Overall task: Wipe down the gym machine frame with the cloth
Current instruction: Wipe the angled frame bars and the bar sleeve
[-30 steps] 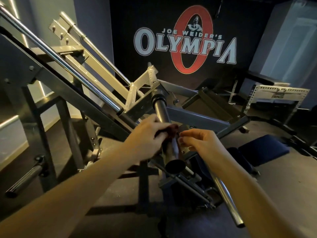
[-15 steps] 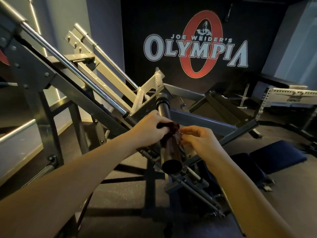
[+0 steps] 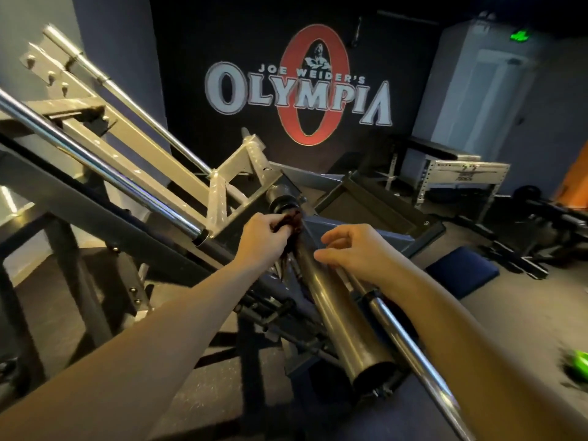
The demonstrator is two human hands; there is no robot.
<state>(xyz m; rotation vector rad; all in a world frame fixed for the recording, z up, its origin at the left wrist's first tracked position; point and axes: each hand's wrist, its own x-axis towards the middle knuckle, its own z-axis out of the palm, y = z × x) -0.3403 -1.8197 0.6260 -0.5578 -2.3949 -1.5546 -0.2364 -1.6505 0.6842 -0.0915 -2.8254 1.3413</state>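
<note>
Cloth (image 3: 292, 221) bunched in clenched left hand (image 3: 262, 238) against bar (image 3: 334, 300); right hand (image 3: 356, 251) relaxed, empty.

cloth (image 3: 291, 222): mostly hidden by left hand (image 3: 261, 240) | green object (image 3: 577, 366): blurred, cut by right edge

Centre frame, seen from above: bare left hand (image 3: 264, 240), knuckles up, fingers curled tight round a bunched dark red cloth (image 3: 291, 221). Forearm bare, stretched in a straight line from the lower left corner, wrist unbent. Just to the right and apart from it, bare right hand (image 3: 358, 253), palm down, fingers (image 3: 331, 240) loosely curved, thumb below the forefinger with a gap between the tips, gripping nothing. Forearm bare, stretched from the lower right corner, wrist slightly bent. Both arms extended forward, converging on mid-frame, hands near level, close but not touching.
</note>
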